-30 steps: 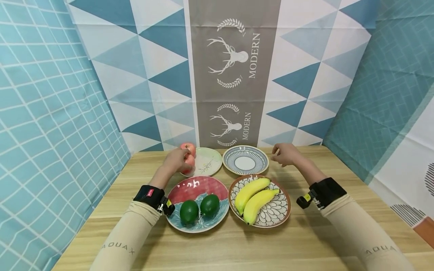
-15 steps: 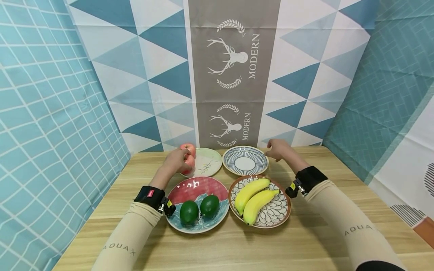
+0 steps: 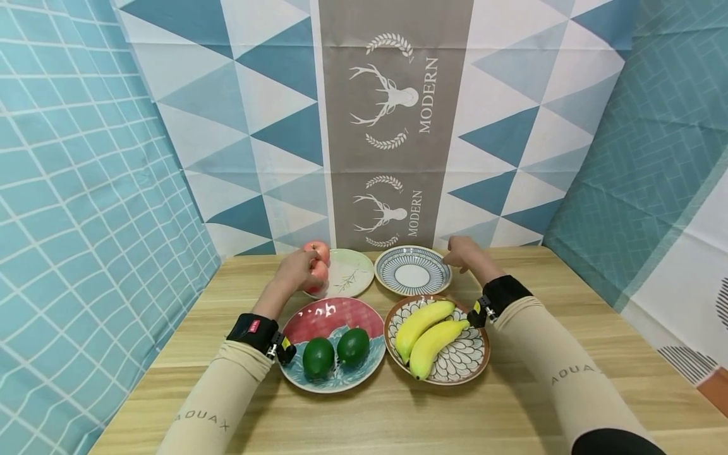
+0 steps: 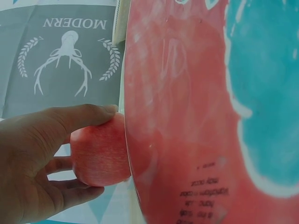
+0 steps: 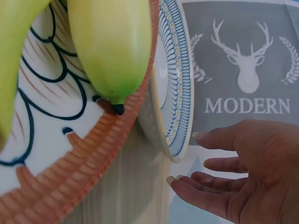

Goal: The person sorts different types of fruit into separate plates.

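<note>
My left hand [image 3: 294, 270] grips a red apple [image 4: 100, 151], thumb over its top and fingers around its far side. A second apple [image 3: 318, 249] sits just behind it, at the left side of the pale green plate [image 3: 352, 260]. My right hand [image 3: 467, 254] is beside the right rim of the blue-striped plate [image 3: 412, 276]. In the right wrist view its thumb and fingers are apart, with nothing between them and the thumb tip right by the rim.
Nearer the front, a red and blue plate [image 3: 335, 309] bears two dark green fruits [image 3: 318, 357]. Right of it, a brown-rimmed plate [image 3: 463, 363] holds two bananas [image 3: 435, 344]. All stand on a wooden table [image 3: 398, 420]. A patterned cloth wall [image 3: 392, 126] rises at the back.
My right hand has moved left, from off the blue-striped plate's right side to its rim, its fingers less spread. The left hand stays on the apple.
</note>
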`<state>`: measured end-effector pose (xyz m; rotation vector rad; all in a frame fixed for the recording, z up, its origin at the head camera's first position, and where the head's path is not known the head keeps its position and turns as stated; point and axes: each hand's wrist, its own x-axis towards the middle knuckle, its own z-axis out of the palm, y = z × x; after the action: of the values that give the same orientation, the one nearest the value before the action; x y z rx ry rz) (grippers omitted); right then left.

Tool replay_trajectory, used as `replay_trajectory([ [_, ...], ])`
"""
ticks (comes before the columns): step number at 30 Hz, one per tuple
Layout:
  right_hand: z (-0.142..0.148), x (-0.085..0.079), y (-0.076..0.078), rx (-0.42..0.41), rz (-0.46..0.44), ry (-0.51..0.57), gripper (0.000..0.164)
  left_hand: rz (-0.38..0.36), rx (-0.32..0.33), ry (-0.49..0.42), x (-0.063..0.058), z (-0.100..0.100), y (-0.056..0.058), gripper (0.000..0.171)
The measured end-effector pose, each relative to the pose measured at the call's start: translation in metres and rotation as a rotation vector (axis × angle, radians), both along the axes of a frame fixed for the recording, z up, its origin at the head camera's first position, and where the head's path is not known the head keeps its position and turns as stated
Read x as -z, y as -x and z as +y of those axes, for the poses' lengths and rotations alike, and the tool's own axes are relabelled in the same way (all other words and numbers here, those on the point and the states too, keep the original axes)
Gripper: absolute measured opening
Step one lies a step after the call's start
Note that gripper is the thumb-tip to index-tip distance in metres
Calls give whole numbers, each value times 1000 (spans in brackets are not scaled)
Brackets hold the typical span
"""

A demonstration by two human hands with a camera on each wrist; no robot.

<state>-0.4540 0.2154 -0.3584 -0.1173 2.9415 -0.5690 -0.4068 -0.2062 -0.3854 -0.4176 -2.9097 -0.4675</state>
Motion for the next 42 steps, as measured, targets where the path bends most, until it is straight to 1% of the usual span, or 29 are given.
replay_trajectory([
  [6, 2, 7, 7, 9, -8, 11, 43, 9, 0, -1, 0, 0, -2, 48],
  [9, 2, 11, 11, 17, -14, 6, 37, 1, -6, -3, -1, 0, -3, 48],
  [12, 1, 14, 15, 39, -30, -4, 28, -7, -11, -1, -2, 1, -3, 56],
  [16, 1, 16, 17, 61, -44, -13, 22, -31, -33, -7, -2, 3, -2, 65],
  [20, 1, 19, 21, 58, -47, -10, 17, -58, -55, -16, -1, 3, 0, 65],
  [24, 2, 24, 25, 39, -47, -8, 13, -58, -52, -7, -1, 3, -1, 68],
  [26, 1, 26, 27, 33, -48, -10, 11, -54, -49, -4, -1, 2, -1, 66],
  [30, 0, 27, 26, 26, -49, -24, 15, -59, -51, -18, -2, 4, -2, 62],
  [33, -1, 27, 24, 20, -50, -40, 24, -57, -49, -18, -2, 4, -2, 65],
  [36, -3, 25, 22, 6, -41, -61, 29, -51, -46, -15, -1, 4, -2, 68],
  [42, -7, 23, 21, -12, -37, -85, 30, -31, -36, -10, -2, 3, -4, 68],
])
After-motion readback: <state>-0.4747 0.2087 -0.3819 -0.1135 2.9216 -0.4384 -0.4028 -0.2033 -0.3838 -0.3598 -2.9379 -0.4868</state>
